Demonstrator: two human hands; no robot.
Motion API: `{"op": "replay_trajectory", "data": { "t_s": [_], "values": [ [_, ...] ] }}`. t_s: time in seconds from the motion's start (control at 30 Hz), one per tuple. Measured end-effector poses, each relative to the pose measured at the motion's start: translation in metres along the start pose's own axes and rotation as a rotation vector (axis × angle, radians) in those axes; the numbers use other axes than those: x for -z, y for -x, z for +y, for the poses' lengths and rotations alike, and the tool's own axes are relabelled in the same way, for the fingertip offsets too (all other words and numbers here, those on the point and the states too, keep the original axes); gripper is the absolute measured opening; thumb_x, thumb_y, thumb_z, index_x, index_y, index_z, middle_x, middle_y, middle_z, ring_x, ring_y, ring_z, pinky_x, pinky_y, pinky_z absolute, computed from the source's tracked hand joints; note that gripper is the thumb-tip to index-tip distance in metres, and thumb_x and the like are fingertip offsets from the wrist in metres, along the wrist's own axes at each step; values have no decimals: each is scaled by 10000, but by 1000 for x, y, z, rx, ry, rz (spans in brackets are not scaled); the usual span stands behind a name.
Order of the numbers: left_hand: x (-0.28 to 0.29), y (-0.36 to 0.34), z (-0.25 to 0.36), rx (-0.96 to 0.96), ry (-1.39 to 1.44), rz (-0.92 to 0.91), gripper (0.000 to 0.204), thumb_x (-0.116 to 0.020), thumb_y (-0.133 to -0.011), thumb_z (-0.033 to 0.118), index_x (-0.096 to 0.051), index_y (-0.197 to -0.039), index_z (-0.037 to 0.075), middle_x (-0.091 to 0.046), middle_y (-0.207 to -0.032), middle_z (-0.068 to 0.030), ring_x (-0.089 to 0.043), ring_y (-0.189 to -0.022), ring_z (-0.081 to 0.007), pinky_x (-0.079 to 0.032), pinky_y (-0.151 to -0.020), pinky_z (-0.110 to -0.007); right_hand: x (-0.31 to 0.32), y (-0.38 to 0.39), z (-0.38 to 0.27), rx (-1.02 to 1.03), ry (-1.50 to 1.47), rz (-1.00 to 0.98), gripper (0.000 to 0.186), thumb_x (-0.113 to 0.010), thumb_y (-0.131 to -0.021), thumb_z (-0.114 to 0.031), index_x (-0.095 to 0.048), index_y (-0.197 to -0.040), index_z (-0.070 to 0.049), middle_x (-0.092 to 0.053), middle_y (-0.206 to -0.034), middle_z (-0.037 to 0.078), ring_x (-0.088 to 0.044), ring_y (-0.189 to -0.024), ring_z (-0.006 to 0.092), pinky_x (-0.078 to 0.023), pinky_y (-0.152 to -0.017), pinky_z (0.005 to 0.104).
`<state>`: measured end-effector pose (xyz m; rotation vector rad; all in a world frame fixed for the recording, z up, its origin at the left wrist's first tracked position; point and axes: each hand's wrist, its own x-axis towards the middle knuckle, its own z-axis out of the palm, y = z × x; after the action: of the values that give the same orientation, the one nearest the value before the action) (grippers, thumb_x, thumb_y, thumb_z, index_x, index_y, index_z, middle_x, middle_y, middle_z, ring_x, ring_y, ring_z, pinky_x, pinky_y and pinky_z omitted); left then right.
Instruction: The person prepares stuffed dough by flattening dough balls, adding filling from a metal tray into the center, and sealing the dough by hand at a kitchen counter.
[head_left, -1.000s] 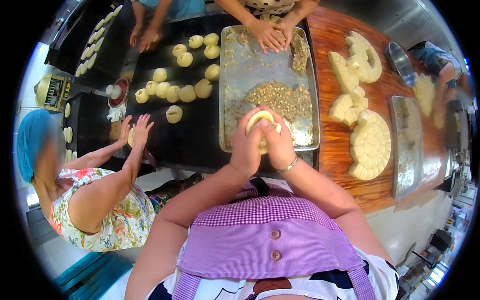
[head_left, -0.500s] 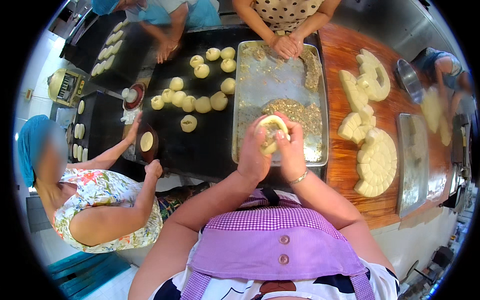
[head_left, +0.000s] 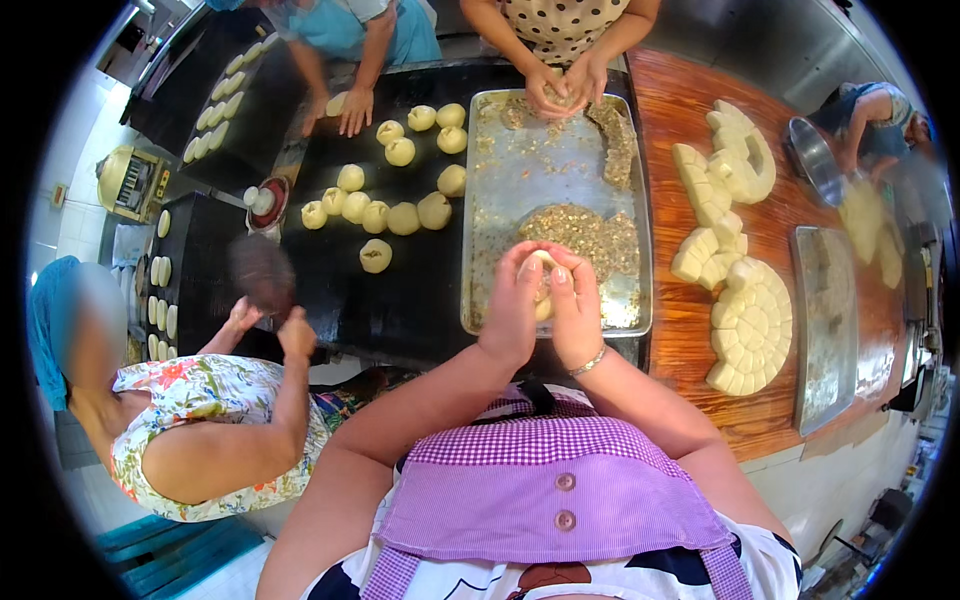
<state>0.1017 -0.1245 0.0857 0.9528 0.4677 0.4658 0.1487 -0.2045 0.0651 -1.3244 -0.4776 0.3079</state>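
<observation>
Both palms are cupped around a ball of pale dough (head_left: pixel 543 304) above the near edge of a metal tray (head_left: pixel 540 160). My left hand (head_left: pixel 513 312) wraps its left side and my right hand (head_left: pixel 577 318) its right, with the fingertips meeting at the top. Most of the dough is hidden; a strip shows between the thumbs. Just beyond my fingers, a mound of crumbly brown filling (head_left: pixel 565 222) lies in the tray, and a log of the same filling (head_left: pixel 611 145) runs along the right side.
Filled dough balls (head_left: pixel 403 218) sit on the black table left of the tray. Cut dough pieces (head_left: pixel 750 325) lie on the wooden table at right, near a second tray (head_left: pixel 826 330) and a metal bowl (head_left: pixel 816 160). Co-workers' hands (head_left: pixel 562 90) work at the tray's far end.
My fingers have closed over the dough, which showed an open ring before. The person at left has raised a dark round board, now blurred. The far co-worker's hands now cup some filling.
</observation>
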Motion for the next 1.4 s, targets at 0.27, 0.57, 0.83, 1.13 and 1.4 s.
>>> {"op": "replay_trajectory", "data": {
  "t_s": [0.27, 0.57, 0.83, 1.13, 1.4],
  "values": [
    [5, 11, -8, 145, 15, -108, 290, -489, -1021, 181, -534, -1254, 14, -563, -1230, -69, -534, -1147, -147, -432, -993, -305, 29, -1, -14, 184, 161, -199, 563, -708, -869, -235, -496, -1338, -8, -518, -1361, 162, -493, -1255, 245, -403, -1050, 372],
    [7, 22, -4, 86, 174, -90, 329, -428, -1043, 180, -483, -1319, 8, -514, -1325, -92, -509, -1209, -179, -406, -1049, -322, 5, 12, -10, -186, -75, 123, 283, -635, -884, -68, -600, -1157, -5, -628, -1125, 104, -573, -1075, 177, -471, -942, 322],
    [9, 27, -4, -122, -538, -8, 335, -395, -1035, 154, -512, -1306, -4, -529, -1344, -131, -508, -1218, -185, -406, -1050, -313, -11, 21, 3, 55, 135, 162, 147, -566, -846, 4, -601, -984, -32, -606, -1094, 112, -582, -1031, 218, -460, -939, 339],
    [23, 16, -9, -120, -236, -226, 416, -291, -1074, 252, -455, -1362, 1, -486, -1394, -141, -458, -1284, -202, -351, -1095, -325, -10, 21, -11, -142, -80, 164, 109, -549, -894, -14, -576, -996, -39, -601, -1109, 94, -570, -1033, 185, -460, -925, 317],
    [10, 21, -9, -141, -437, -8, 248, -430, -1027, 133, -586, -1152, -13, -631, -1164, -103, -572, -1074, -160, -443, -968, -292, -10, 27, 12, -56, -105, 131, 109, -529, -909, -21, -561, -1013, -30, -593, -1101, 89, -554, -1052, 188, -439, -952, 319]
  ]
}}
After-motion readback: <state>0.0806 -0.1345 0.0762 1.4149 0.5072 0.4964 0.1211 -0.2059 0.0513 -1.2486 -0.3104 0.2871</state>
